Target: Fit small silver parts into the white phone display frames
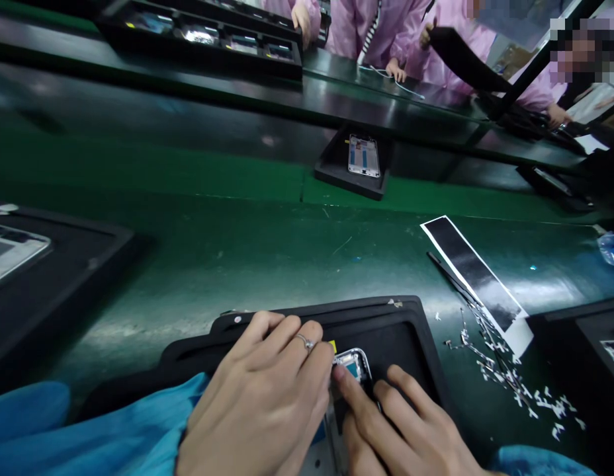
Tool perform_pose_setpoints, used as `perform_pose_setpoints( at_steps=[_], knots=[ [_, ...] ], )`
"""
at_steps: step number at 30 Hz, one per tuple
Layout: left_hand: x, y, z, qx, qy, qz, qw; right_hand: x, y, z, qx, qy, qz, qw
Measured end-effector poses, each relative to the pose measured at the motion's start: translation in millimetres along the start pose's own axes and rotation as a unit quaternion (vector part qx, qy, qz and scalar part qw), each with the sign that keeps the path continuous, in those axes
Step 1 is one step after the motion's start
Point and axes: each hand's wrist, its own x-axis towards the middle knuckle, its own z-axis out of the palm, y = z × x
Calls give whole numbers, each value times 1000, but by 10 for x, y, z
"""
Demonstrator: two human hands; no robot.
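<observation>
A phone frame (364, 362) with a silver rim and blue patches inside lies in a black foam tray (403, 337) in front of me. My left hand (267, 383), a ring on one finger, is curled over the left side of the frame. Its fingertips are hidden, so whatever they pinch does not show. My right hand (401, 423) rests at the frame's right edge, fingers apart. Its index fingertip touches the upper inside of the frame, close to the left fingers. A yellow tab (332, 346) sticks out at the frame's top left.
Right of the tray lie a black-and-white strip sheet (473, 274) and a scatter of small cable-like parts (505, 370). Other foam trays stand left (63, 271) and right (575, 337). Beyond, another phone frame (364, 157) sits in a tray; co-workers in pink sleeves (354, 30) stand across.
</observation>
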Motion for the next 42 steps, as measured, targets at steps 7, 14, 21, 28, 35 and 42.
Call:
perform_pose_setpoints(
  at_steps=[7, 14, 21, 28, 35, 42],
  knots=[
    [32, 4, 75, 21, 20, -10, 1000, 65, -4, 10, -13, 8, 9, 1000],
    [56, 60, 74, 65, 41, 12, 997, 55, -2, 10, -44, -8, -33, 998],
    [-172, -5, 146, 72, 52, -6, 996, -112, -33, 41, -56, -47, -45, 996],
    [-221, -52, 152, 45, 78, -27, 996, -77, -29, 18, -75, -34, -54, 995],
    [-181, -14, 140, 50, 91, -45, 994, -163, -31, 14, -109, -85, -98, 986],
    [-132, 32, 30, 98, 45, 17, 994, -45, 4, -38, -69, -84, -96, 989]
  ],
)
